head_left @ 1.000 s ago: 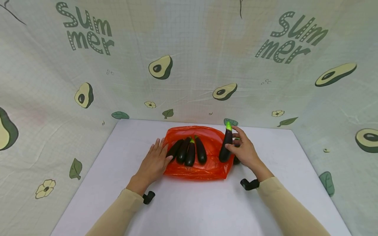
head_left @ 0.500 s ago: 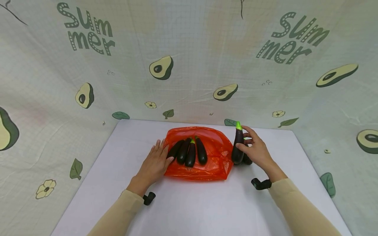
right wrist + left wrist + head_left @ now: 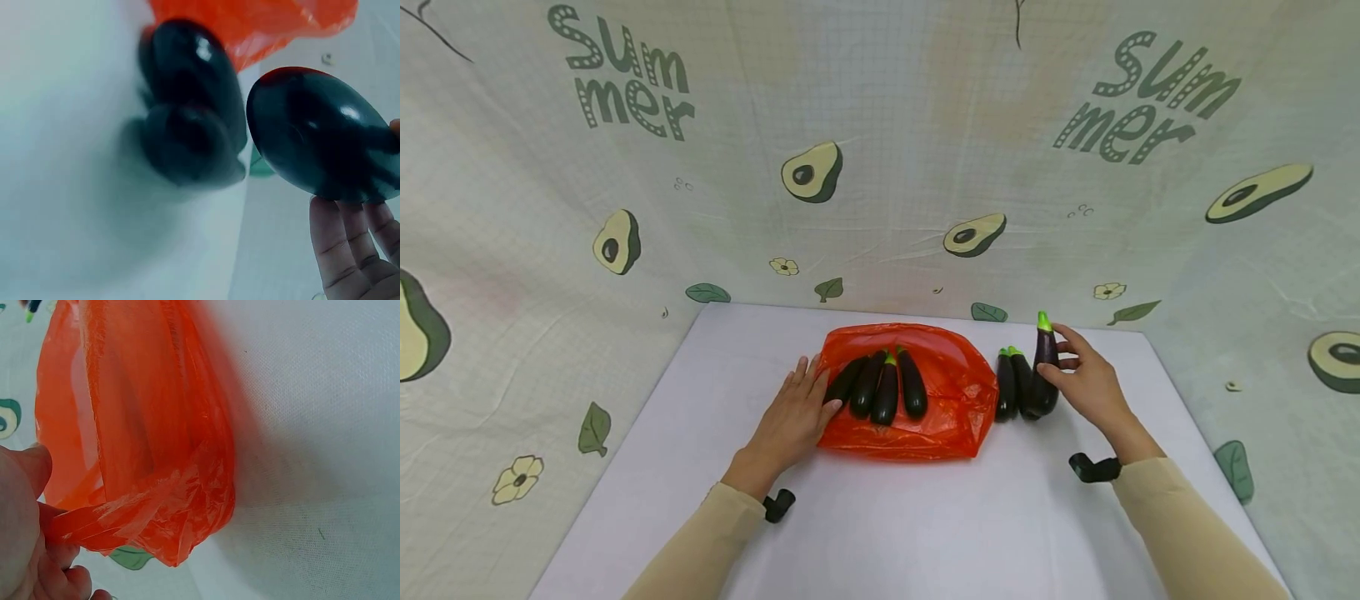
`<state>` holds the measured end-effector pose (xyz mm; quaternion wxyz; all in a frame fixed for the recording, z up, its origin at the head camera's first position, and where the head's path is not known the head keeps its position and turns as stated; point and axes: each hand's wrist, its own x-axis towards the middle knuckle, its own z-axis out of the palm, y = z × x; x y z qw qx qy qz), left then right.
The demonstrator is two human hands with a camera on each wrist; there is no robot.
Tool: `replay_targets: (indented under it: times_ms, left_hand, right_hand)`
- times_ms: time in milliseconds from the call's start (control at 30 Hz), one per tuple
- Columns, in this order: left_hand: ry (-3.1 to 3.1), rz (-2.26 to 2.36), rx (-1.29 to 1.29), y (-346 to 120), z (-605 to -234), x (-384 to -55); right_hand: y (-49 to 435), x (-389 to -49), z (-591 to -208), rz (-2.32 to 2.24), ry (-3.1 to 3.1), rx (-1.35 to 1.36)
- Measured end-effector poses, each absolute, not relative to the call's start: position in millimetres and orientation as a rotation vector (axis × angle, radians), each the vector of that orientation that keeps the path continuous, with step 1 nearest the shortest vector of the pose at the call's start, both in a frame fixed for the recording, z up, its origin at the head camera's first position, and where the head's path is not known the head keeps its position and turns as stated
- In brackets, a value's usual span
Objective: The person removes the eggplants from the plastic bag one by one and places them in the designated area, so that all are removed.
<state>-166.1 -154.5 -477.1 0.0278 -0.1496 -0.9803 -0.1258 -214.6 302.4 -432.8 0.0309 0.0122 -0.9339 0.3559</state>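
My left hand [image 3: 792,414] grips the left rim of a red plastic bag [image 3: 953,408], the thumb on the inside and the fingers outside. Its gathered edge [image 3: 94,528] runs in between thumb and fingers in the left wrist view. Several dark eggplants [image 3: 913,392] with green stem ends lie side by side in the bag. My right hand [image 3: 1093,385] holds one eggplant [image 3: 1045,354] upright, stem end up, between thumb and fingers. Left of it, beside the bag, two more eggplants [image 3: 1005,392] lie on the table; their rounded ends show blurred in the right wrist view.
The white table [image 3: 895,525] ends at a back wall of printed cloth [image 3: 880,183] with avocados, leaves and lettering. Cloth also hangs at both sides. Black wrist mounts [image 3: 1093,468] sit under each wrist.
My right hand has carried the eggplant rightward from over the bag's right edge, past the two eggplants on the table, which now show fully. The left hand has stayed on the bag.
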Motion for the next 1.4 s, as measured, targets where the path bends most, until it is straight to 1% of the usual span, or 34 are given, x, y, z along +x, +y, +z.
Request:
replay_targets:
  times_ms: [267,633,1400]
  left_hand:
    - [-3.034,-0.407,-0.451,-155,-477,-166]
    - [-3.048,-0.423,-0.44,-154,-477,-166]
    - [-3.077,-0.444,-0.44,-154,-478,-166]
  right_hand:
    - [322,-218,-445,1.078,-2.91,-0.023]
    - [336,-222,-457,1.085,-2.942,-0.049]
    - [346,-241,-487,1.118,-3.015,-0.084]
